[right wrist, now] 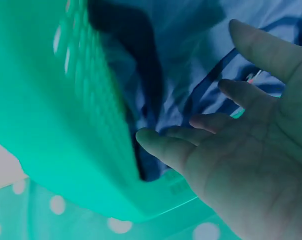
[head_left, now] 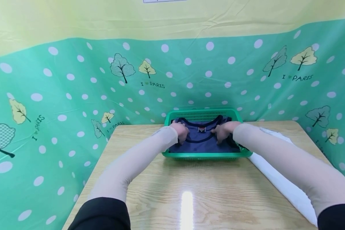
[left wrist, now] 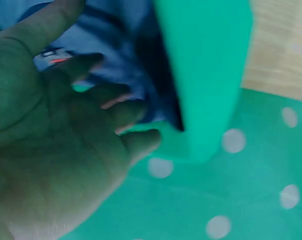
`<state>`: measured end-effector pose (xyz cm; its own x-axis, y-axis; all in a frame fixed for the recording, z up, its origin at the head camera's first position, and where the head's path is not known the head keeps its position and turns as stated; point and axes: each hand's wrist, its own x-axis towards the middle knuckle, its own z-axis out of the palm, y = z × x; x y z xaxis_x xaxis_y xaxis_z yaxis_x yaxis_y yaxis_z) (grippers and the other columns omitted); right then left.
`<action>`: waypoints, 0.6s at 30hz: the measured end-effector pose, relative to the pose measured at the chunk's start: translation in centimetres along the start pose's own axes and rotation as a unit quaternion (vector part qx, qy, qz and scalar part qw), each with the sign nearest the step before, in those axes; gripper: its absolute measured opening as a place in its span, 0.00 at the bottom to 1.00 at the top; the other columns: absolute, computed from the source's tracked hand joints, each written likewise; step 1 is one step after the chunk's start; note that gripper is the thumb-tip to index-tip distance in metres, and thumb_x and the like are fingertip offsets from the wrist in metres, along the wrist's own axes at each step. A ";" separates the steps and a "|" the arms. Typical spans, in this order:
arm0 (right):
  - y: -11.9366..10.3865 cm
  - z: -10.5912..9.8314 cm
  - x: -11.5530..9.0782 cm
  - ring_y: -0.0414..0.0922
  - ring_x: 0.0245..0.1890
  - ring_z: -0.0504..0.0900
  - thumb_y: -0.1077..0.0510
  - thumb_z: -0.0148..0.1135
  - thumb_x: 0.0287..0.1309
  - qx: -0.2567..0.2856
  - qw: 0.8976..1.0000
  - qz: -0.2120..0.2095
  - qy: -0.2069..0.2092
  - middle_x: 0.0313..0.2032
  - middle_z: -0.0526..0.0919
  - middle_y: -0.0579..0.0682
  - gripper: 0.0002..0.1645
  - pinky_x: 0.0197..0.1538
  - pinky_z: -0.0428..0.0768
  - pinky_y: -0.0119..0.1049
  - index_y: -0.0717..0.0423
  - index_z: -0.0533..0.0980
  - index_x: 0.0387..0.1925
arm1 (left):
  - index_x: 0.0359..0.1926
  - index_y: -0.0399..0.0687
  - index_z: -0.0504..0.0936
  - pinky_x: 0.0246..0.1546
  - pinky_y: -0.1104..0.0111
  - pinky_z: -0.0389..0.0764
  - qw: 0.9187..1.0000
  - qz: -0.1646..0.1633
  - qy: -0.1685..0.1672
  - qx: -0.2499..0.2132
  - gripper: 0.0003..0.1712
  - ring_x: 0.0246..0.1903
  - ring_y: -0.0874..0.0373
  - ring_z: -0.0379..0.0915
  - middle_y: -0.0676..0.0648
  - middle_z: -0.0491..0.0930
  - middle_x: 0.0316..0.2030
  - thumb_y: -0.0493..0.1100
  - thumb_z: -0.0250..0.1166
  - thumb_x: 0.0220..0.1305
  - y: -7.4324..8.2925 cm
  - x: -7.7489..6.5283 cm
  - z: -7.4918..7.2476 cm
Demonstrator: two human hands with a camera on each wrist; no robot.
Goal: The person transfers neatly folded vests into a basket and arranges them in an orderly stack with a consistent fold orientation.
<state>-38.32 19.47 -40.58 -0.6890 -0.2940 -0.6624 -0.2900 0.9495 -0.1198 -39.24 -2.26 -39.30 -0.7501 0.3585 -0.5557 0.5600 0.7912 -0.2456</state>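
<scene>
A dark blue shirt (head_left: 198, 147) with darker trim round its neckline and a small label (head_left: 202, 130) lies in a green plastic basket (head_left: 207, 155). Over the left part of the shirt is my left hand (head_left: 181, 131), its fingers loosely bent; the left wrist view shows this hand (left wrist: 66, 125) with nothing in its palm. My right hand (head_left: 225, 130) reaches in at the other side of the neckline. In the right wrist view its fingers (right wrist: 163, 147) are spread and relaxed beside the cloth. Whether the fingertips touch the shirt is hard to tell.
The basket stands at the back of a wooden table (head_left: 201, 185), against a green polka-dot cloth (head_left: 187, 73). White material (head_left: 287, 183) lies along the right side of the table, partly under my right forearm.
</scene>
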 end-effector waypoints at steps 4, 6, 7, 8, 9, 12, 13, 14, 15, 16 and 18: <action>-0.8 0.9 -0.6 0.69 0.79 0.46 0.43 0.61 0.75 -0.025 1.000 0.005 -0.008 0.81 0.49 0.67 0.48 0.73 0.58 0.66 0.52 0.51 0.84 | 0.67 0.46 0.80 0.77 0.44 0.49 1.000 -0.009 -0.001 0.013 0.24 0.73 0.42 0.62 0.37 0.66 0.75 0.48 0.62 0.76 0.6 -1.7 -0.1; -0.8 1.4 -1.0 0.69 0.79 0.46 0.41 0.61 0.74 -0.028 1.000 0.006 -0.013 0.81 0.49 0.66 0.49 0.74 0.57 0.66 0.53 0.52 0.84 | 0.65 0.42 0.81 0.77 0.48 0.51 0.999 -0.027 -0.029 0.000 0.22 0.70 0.44 0.66 0.38 0.68 0.73 0.47 0.56 0.79 0.9 -2.2 -0.3; -0.8 1.6 -1.2 0.68 0.79 0.47 0.42 0.61 0.74 -0.026 1.000 0.005 -0.015 0.81 0.50 0.66 0.49 0.74 0.56 0.66 0.54 0.52 0.84 | 0.59 0.42 0.83 0.77 0.48 0.51 0.999 -0.027 -0.035 -0.002 0.19 0.69 0.45 0.67 0.39 0.70 0.72 0.46 0.53 0.80 0.9 -2.4 -0.1; -0.8 1.7 -1.4 0.67 0.79 0.48 0.41 0.61 0.74 -0.025 1.000 0.005 -0.016 0.81 0.51 0.66 0.49 0.75 0.56 0.65 0.56 0.53 0.84 | 0.56 0.44 0.84 0.78 0.49 0.50 0.998 -0.030 -0.052 0.006 0.19 0.69 0.46 0.66 0.41 0.71 0.72 0.46 0.50 0.81 1.0 -2.4 -0.1; -0.8 1.8 -1.5 0.67 0.79 0.49 0.42 0.61 0.74 -0.025 1.000 0.005 -0.018 0.80 0.52 0.66 0.48 0.75 0.56 0.64 0.58 0.54 0.83 | 0.57 0.44 0.85 0.78 0.49 0.49 0.997 -0.035 -0.069 0.010 0.21 0.72 0.47 0.64 0.43 0.69 0.73 0.45 0.48 0.81 1.2 -2.4 -0.1; -0.8 2.1 -1.8 0.65 0.78 0.56 0.41 0.61 0.74 -0.025 1.000 0.006 -0.017 0.78 0.60 0.66 0.46 0.74 0.60 0.62 0.62 0.59 0.80 | 0.67 0.45 0.80 0.79 0.50 0.46 0.992 -0.053 -0.104 0.041 0.24 0.79 0.48 0.52 0.44 0.60 0.79 0.47 0.46 0.83 1.6 -2.3 0.4; -0.8 2.1 -1.8 0.64 0.77 0.58 0.41 0.62 0.73 -0.026 1.000 0.007 -0.016 0.77 0.62 0.66 0.45 0.74 0.61 0.62 0.63 0.61 0.79 | 0.67 0.47 0.80 0.79 0.48 0.44 0.991 -0.049 -0.106 0.059 0.24 0.79 0.48 0.51 0.45 0.60 0.79 0.46 0.45 0.83 1.7 -2.3 0.6; -0.8 2.1 -1.8 0.64 0.76 0.61 0.41 0.61 0.73 -0.028 0.999 0.008 -0.015 0.76 0.64 0.66 0.44 0.73 0.63 0.62 0.63 0.63 0.78 | 0.74 0.47 0.74 0.79 0.48 0.44 0.988 -0.057 -0.122 0.077 0.26 0.80 0.49 0.48 0.45 0.57 0.80 0.48 0.44 0.84 1.9 -2.2 0.7; -0.9 2.2 -1.7 0.64 0.75 0.63 0.41 0.62 0.73 -0.028 0.999 0.011 -0.015 0.74 0.66 0.65 0.43 0.72 0.64 0.62 0.64 0.64 0.77 | 0.78 0.48 0.68 0.79 0.49 0.43 0.987 -0.065 -0.125 0.077 0.28 0.80 0.49 0.47 0.45 0.55 0.81 0.48 0.44 0.84 2.0 -2.3 0.8; -0.9 2.2 -1.7 0.63 0.74 0.65 0.41 0.62 0.73 -0.028 0.999 0.014 -0.014 0.73 0.68 0.65 0.42 0.71 0.66 0.62 0.63 0.66 0.76 | 0.80 0.48 0.64 0.79 0.49 0.43 0.986 -0.069 -0.127 0.083 0.30 0.81 0.48 0.45 0.44 0.53 0.81 0.49 0.44 0.85 2.1 -2.3 0.9; -1.0 2.3 -1.6 0.63 0.72 0.67 0.41 0.61 0.73 -0.029 0.999 0.016 -0.014 0.72 0.69 0.65 0.41 0.70 0.67 0.62 0.63 0.67 0.75 | 0.83 0.50 0.56 0.79 0.49 0.42 0.985 -0.073 -0.130 0.090 0.32 0.81 0.48 0.42 0.44 0.50 0.82 0.50 0.43 0.85 2.1 -2.4 1.1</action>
<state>-35.38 19.29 -41.08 -0.6800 -0.2591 -0.6858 -0.3057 0.9505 -0.0560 -35.88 -1.99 -39.38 -0.7244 0.0897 -0.6835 0.5238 0.7162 -0.4611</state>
